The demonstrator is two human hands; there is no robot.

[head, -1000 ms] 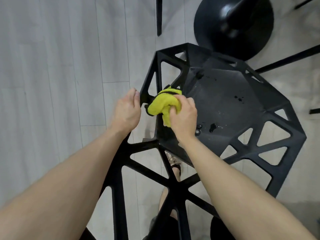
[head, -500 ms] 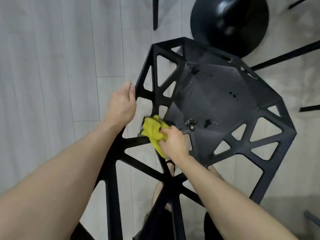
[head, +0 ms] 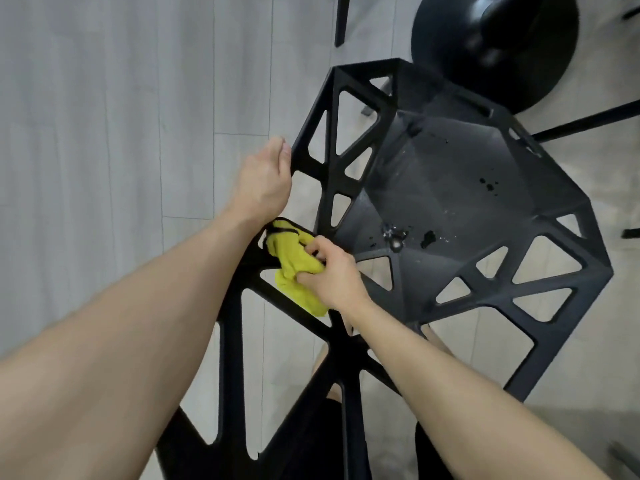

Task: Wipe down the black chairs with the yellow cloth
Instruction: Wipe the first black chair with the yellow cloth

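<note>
Keep the black chair (head: 450,188) steady with the left hand (head: 263,181), clasped on the frame's outer rim. Work the right hand (head: 332,275), fingers bunched tight round the yellow cloth (head: 294,271), along the lattice strut where back meets seat, pressing the wad firmly against the bar. Fold round each strut's sides and underside, not only the top face. Then take on the dark spots (head: 429,237) and droplets on the seat, near the cloth but probably untouched so far.

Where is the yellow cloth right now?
Head view, left of centre: the yellow cloth is bunched in the right hand against a strut of the black chair, below the left hand.
</note>
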